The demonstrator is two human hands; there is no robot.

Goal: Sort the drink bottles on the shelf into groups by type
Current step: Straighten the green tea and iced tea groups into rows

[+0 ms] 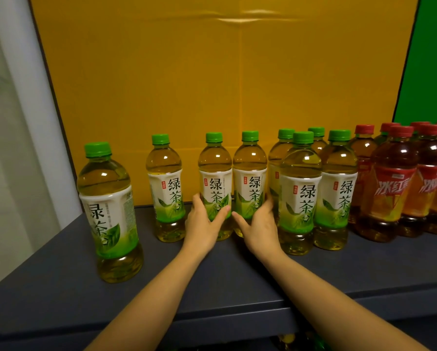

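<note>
Several green tea bottles with green caps stand upright on the dark grey shelf (pixel 212 287). My left hand (pixel 203 224) wraps the lower part of one green tea bottle (pixel 215 178) at the middle. My right hand (pixel 259 224) wraps the neighbouring green tea bottle (pixel 249 178); the two stand side by side. One green tea bottle (pixel 108 211) stands alone near the front left, another (pixel 165 186) further back. More green tea bottles (pixel 301 193) cluster to the right. Red-capped iced black tea bottles (pixel 389 186) are grouped at the far right.
A yellow board (pixel 212 72) forms the back wall behind the bottles, with a green panel (pixel 430 59) at the right. A white wall (pixel 14 122) bounds the shelf on the left. The shelf's front edge (pixel 237 317) runs below my forearms.
</note>
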